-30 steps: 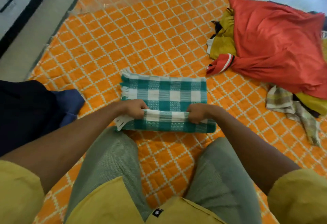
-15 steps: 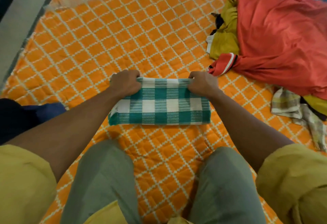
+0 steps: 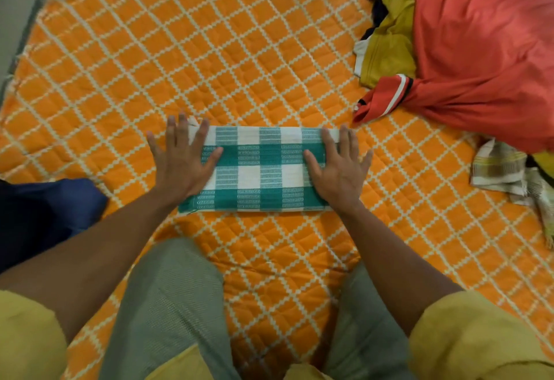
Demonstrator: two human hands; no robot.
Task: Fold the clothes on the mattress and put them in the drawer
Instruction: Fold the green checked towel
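A green and white checked cloth (image 3: 260,169) lies folded into a long strip on the orange quilted mattress (image 3: 209,58), just beyond my knees. My left hand (image 3: 181,160) presses flat on its left end with fingers spread. My right hand (image 3: 338,166) presses flat on its right end the same way. A pile of unfolded clothes sits at the far right: a red garment (image 3: 479,49) with a striped cuff, a mustard garment (image 3: 389,46) and a pale plaid cloth (image 3: 503,169). No drawer is in view.
A dark blue garment (image 3: 45,214) lies at the left by my arm. The mattress's left edge meets a grey floor (image 3: 18,4) at the top left. Bare orange quilt stretches beyond the checked cloth.
My hands carried the near edge of the checked cloth over to the far edge, let go of it, and now lie flat on the narrower strip.
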